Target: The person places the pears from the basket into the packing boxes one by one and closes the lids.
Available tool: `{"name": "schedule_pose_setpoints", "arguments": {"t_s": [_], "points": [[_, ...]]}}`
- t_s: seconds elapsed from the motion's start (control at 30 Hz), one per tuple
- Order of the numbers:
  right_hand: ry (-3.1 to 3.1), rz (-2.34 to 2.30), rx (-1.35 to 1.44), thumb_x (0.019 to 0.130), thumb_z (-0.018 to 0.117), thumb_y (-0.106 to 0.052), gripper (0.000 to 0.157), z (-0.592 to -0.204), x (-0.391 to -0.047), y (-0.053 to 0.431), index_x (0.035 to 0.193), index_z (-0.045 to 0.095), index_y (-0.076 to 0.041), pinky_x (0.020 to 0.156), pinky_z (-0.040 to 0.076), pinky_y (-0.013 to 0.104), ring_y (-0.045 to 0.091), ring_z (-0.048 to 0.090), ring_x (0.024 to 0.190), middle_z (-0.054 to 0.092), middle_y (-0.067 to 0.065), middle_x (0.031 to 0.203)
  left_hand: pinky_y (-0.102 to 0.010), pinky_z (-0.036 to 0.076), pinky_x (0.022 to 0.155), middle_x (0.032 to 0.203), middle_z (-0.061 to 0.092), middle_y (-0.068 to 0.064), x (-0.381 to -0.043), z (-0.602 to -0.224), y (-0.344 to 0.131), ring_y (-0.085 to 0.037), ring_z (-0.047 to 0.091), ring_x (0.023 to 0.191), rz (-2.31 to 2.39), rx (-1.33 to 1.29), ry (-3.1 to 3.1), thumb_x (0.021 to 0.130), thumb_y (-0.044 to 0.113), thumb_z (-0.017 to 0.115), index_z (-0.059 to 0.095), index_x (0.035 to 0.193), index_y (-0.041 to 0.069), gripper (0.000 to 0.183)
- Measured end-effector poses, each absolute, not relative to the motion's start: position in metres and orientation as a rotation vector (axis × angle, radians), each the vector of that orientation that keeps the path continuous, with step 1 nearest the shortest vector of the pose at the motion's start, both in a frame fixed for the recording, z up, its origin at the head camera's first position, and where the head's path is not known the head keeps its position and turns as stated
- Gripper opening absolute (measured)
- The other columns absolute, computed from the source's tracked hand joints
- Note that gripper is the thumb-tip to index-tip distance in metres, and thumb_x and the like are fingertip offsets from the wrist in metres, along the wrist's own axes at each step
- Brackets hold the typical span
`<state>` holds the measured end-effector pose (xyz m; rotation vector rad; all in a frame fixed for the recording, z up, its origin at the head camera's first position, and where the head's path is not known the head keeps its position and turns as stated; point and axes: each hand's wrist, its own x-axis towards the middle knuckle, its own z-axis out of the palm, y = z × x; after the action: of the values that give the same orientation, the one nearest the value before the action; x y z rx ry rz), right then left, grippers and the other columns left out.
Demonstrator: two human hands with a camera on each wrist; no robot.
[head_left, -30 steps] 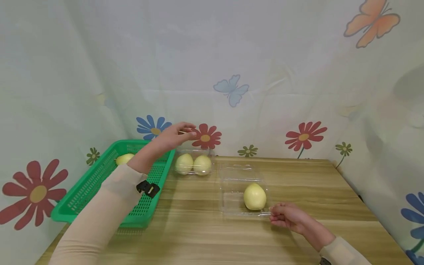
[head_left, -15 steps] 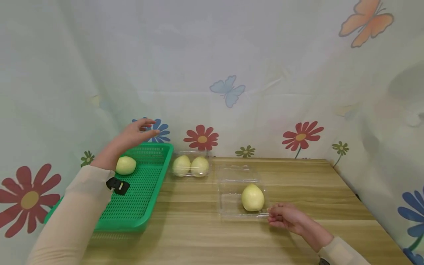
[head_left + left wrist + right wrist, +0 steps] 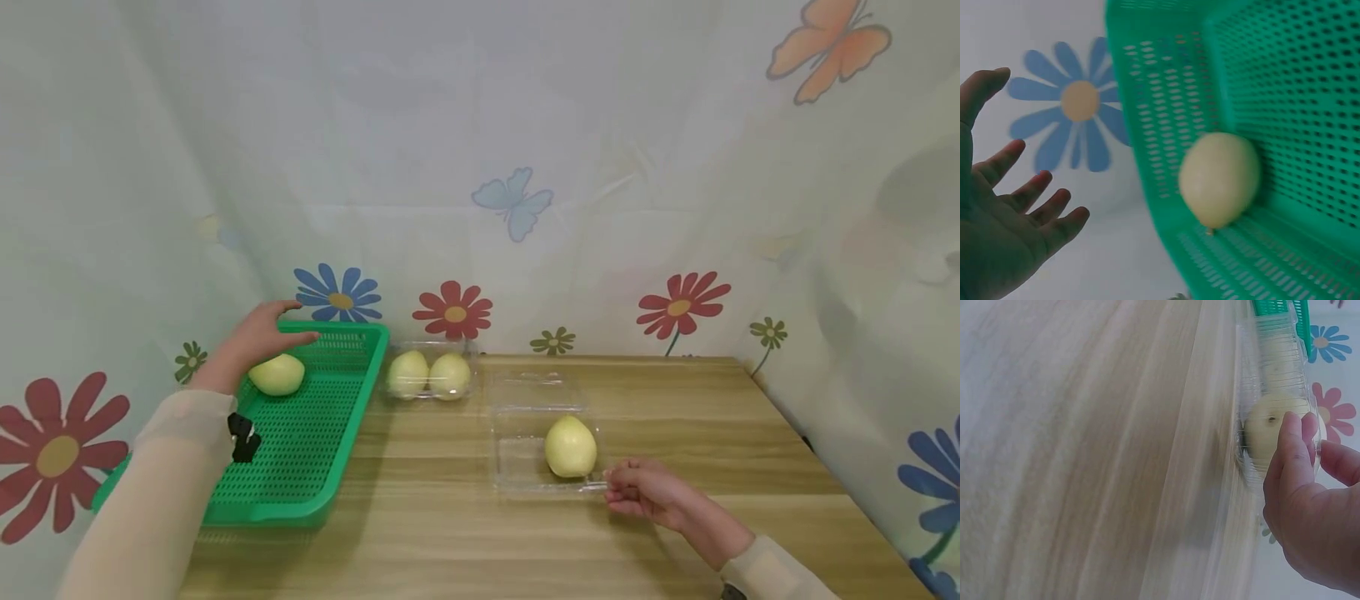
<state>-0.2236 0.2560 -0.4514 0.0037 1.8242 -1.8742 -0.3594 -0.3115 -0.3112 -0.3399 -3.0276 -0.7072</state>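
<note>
My left hand (image 3: 257, 340) is held over the far left part of a green basket (image 3: 318, 510), fingers spread and holding nothing. Just beneath it lies a pale yellow pear (image 3: 281, 377); the left wrist view shows this pear (image 3: 1220, 181) against the basket's wall, apart from the hand (image 3: 1007, 228). At the table's right, my right hand (image 3: 651, 492) pinches the front right rim of a clear plastic clamshell box (image 3: 517, 467), whose lid stands open at the back. One pear (image 3: 571, 448) sits in the box's right side, close to those fingers.
Behind, beside the basket, a second clear box (image 3: 430, 393) holds two pears (image 3: 450, 377). The wooden table (image 3: 480, 542) meets a flower-printed curtain (image 3: 600, 275) at the back and sides.
My left hand has moved left, away from above the two-pear box, then down toward the pear in the basket. The right hand keeps its pinch on the box rim.
</note>
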Motion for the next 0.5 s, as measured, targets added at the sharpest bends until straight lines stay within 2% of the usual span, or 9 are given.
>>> {"name": "schedule_pose_setpoints", "arguments": {"t_s": [0.13, 0.33, 0.5], "points": [[1.813, -1.887, 0.002, 0.103, 0.051, -0.006, 0.014, -0.452, -0.225, 0.257, 0.092, 0.057, -0.01, 0.074, 0.061, 0.017, 0.003, 0.069, 0.075, 0.067, -0.004, 0.079, -0.077, 0.03, 0.111, 0.153, 0.026, -0.047, -0.365, -0.338, -0.325, -0.064, 0.027, 0.139, -0.625, -0.293, -3.027, 0.097, 0.033, 0.065, 0.032, 0.152, -0.014, 0.079], [1.801, -1.898, 0.006, 0.103, 0.051, -0.006, 0.013, -0.453, -0.225, 0.257, 0.092, 0.056, -0.011, 0.075, 0.061, 0.017, 0.004, 0.069, 0.076, 0.067, -0.004, 0.08, -0.08, 0.021, 0.112, 0.152, 0.021, -0.049, -0.37, -0.361, -0.335, -0.069, 0.018, 0.139, -0.572, -0.194, -3.03, 0.092, 0.03, 0.071, 0.031, 0.15, -0.015, 0.083], [1.791, -1.901, 0.009, 0.104, 0.051, -0.006, 0.012, -0.452, -0.225, 0.257, 0.093, 0.055, -0.011, 0.075, 0.061, 0.017, 0.004, 0.069, 0.076, 0.066, -0.004, 0.081, -0.081, 0.028, 0.108, 0.153, 0.016, -0.048, -0.371, -0.376, -0.344, -0.069, 0.012, 0.14, -0.564, -0.14, -3.032, 0.09, 0.032, 0.072, 0.029, 0.152, -0.011, 0.087]]}}
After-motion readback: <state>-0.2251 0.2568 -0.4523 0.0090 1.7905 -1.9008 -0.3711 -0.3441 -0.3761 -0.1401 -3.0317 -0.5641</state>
